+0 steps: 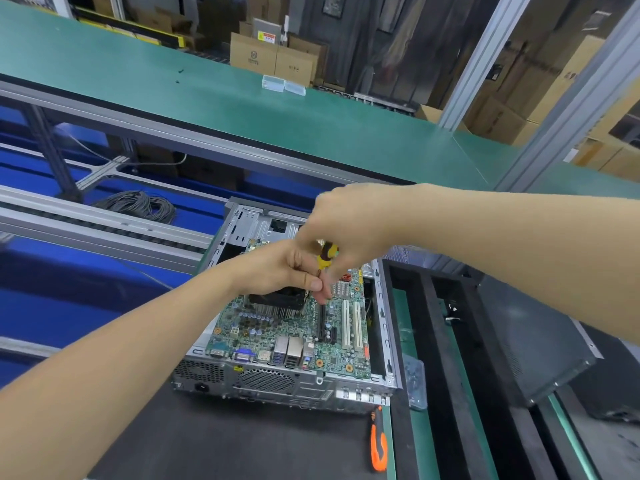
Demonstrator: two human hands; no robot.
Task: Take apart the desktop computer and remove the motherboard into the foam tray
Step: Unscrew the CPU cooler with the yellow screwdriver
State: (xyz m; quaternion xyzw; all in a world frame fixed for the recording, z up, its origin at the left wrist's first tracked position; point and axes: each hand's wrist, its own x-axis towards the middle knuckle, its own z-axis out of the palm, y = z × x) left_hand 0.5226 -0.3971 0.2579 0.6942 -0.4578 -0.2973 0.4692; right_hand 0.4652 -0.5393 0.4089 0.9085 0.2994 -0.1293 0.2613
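Both left hand [284, 268] and right hand [343, 223] pinch the yellow screwdriver [325, 256], grip just above the motherboard [287, 327].

Bright even overhead light, soft shadows; wide-angle bending at edges; far background boxes soft, slight motion blur.

Motherboard [294, 327] inside case [277, 382], foam tray [446, 327] right

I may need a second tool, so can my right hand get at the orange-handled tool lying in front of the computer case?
Probably, but not at once: the orange-handled tool lies uncovered on the mat, yet the right hand is gripping the yellow screwdriver.
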